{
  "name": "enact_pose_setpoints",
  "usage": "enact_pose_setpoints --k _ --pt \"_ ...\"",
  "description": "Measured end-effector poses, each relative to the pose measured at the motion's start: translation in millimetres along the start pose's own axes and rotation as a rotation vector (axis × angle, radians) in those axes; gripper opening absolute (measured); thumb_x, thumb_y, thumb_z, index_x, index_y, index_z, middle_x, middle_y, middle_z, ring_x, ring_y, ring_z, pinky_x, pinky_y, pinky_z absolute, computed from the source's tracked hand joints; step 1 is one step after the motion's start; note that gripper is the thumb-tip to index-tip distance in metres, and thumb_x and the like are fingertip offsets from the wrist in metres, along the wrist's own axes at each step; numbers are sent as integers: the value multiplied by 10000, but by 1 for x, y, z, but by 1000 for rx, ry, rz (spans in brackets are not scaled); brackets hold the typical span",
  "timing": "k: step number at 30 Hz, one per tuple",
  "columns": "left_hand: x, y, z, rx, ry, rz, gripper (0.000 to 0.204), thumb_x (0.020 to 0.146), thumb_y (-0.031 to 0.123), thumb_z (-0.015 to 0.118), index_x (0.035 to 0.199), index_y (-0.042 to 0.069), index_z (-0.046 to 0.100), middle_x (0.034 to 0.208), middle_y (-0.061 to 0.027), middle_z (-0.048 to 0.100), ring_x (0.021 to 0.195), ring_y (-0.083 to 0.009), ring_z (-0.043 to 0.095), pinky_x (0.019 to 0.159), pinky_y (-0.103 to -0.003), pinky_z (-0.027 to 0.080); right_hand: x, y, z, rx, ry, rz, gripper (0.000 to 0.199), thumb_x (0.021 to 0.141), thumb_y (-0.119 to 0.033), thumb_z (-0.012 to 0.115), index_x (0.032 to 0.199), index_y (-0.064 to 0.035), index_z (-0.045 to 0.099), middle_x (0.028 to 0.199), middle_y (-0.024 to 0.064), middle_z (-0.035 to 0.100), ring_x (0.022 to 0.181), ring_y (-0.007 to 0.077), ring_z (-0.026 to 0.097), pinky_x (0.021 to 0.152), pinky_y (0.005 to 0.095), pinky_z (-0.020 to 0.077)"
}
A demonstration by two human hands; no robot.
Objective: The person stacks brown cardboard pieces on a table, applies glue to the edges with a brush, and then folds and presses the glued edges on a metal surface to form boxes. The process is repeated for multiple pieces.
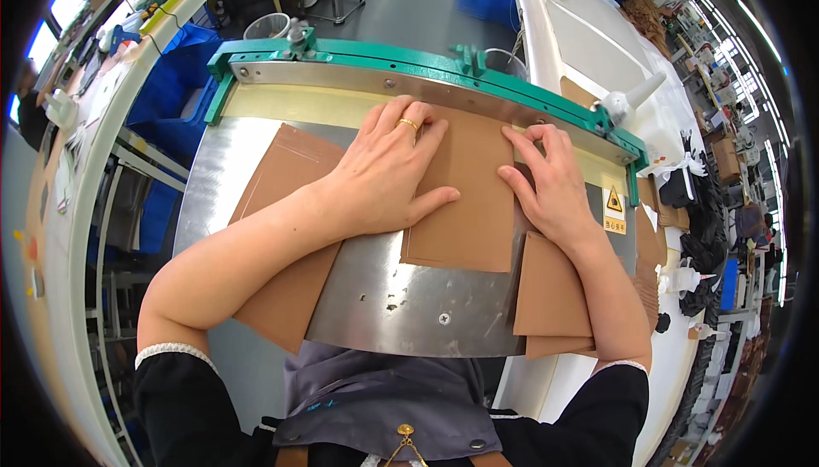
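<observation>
A brown leather-like panel (467, 228) lies flat on the metal plate (409, 305), its far edge up against the metal strip of a green bar (367, 56). My left hand (388, 160) rests on the panel's left side, fingers reaching to the strip, thumb spread apart. At the panel's right edge is my right hand (550, 181), its thumb and fingertips apart and touching the edge. Under my left forearm lies a larger brown panel (286, 168) with pale marked lines. Several smaller brown pieces (550, 288) overlap near my right forearm.
Blue bins (175, 92) stand beyond the plate at left, beside a long workbench (94, 151). White bottles (682, 279) and dark material sit on the right-hand bench. A yellow warning label (613, 209) is on the plate's right side.
</observation>
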State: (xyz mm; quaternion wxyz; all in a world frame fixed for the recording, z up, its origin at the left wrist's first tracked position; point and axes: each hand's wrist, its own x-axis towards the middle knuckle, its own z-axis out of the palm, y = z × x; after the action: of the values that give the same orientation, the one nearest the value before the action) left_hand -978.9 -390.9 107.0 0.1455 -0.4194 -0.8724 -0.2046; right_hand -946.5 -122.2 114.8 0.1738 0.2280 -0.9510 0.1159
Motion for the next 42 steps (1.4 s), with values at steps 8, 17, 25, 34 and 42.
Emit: enact_pose_setpoints --k 8,17,25,34,42 --pt "11 18 -7 236 -142 62 429 905 303 697 1217 13 650 1161 -165 626 1166 -343 509 1025 -468 400 -2 0 0 28 23 -10 390 921 -221 724 1256 -31 665 1102 123 557 1035 300 562 890 399 502" --pt "41 24 -18 -491 -568 107 275 950 277 686 1021 12 688 1303 -173 636 1361 -357 495 1063 -413 450 6 8 -7 384 137 -101 291 920 -152 699 1201 -76 695 1255 107 637 1191 321 594 1005 426 485" --pt "-19 -1 -26 -154 113 79 444 845 358 792 1130 33 692 1315 -162 587 1299 -347 511 1024 -465 450 1 -6 -14 35 -104 -308 423 883 -139 709 1303 -119 663 1397 99 615 1256 310 584 1065 458 448" --pt "-10 11 -21 178 -184 76 472 880 249 717 1263 -17 643 1350 -134 626 1205 -299 555 1039 -409 420 5 -10 -15 296 -115 -202 310 818 -82 741 1127 -85 751 1236 98 680 1139 302 631 990 408 506" --pt "25 -7 6 -283 -232 144 490 941 115 623 1403 -26 539 1501 -216 510 1458 -387 397 1190 -468 358 6 -7 -10 268 6 -146 325 873 -203 749 1163 -62 702 1275 100 651 1203 320 600 1016 435 488"
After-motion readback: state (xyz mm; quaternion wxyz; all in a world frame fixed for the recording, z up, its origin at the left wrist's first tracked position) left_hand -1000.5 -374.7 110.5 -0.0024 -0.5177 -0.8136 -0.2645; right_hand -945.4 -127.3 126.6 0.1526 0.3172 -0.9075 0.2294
